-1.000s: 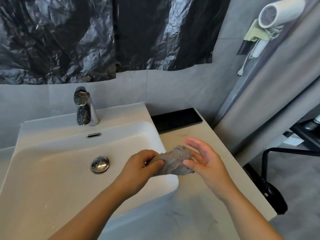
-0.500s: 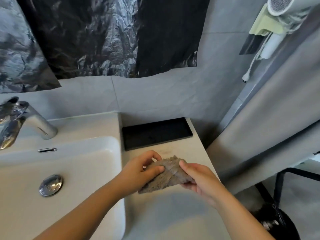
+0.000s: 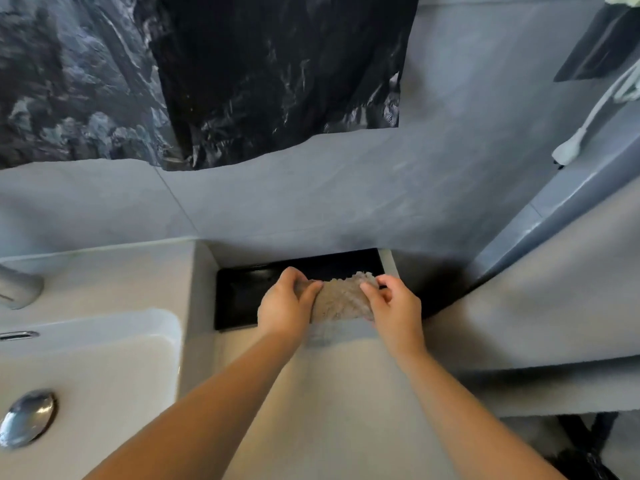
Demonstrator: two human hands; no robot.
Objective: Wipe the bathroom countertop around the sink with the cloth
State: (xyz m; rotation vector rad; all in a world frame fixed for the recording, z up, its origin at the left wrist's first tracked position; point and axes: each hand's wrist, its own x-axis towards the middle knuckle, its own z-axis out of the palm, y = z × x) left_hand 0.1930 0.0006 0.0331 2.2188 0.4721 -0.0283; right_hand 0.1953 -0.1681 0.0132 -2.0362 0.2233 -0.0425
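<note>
**Cloth held in both hands above the black tray**

The crumpled grey-brown cloth is stretched between the two hands at the back of the surface, to the right of the sink. It lies over the front part of a black tray set against the wall. Whether its lower edge touches the tray or the surface cannot be told.

The left hand takes the cloth's left end, its grip a pinch between thumb and curled fingers. The right hand takes the right end, its grip closed on the cloth's upper corner with bent fingertips. Both forearms reach in from the lower edge.

In the sink basin sits a metal drain stopper. The base of the faucet shows at the left edge. A crinkled black plastic sheet hangs on the wall above, and a grey curtain falls to the right of the surface.
</note>
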